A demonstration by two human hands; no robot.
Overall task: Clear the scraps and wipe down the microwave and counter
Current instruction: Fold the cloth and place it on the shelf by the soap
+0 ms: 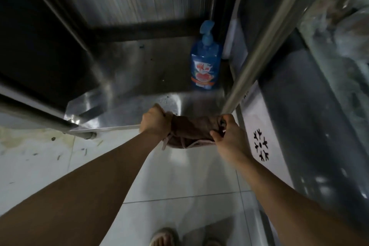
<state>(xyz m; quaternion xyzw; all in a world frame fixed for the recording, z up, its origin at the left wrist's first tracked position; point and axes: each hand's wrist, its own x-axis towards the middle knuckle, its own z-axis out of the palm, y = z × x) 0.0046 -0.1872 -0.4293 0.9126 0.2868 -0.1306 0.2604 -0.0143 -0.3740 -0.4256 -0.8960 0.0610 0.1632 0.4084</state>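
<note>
Low in the frame is white tiled floor [179,215]. In the middle, 2 hands grip a bunched brown cloth [192,129]: the left hand [154,121] and right hand [229,133] each squeeze 1 end, maybe to wring it. It looks dark and crumpled. Above it are the shiny steel surface [127,78] and a blue soap pump bottle [205,62].

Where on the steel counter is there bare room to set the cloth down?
Bare steel counter lies between the dark appliance on the left and the soap bottle at the back right. The right edge is crowded by the bottle and steel post. Both hands hold the cloth.
</note>
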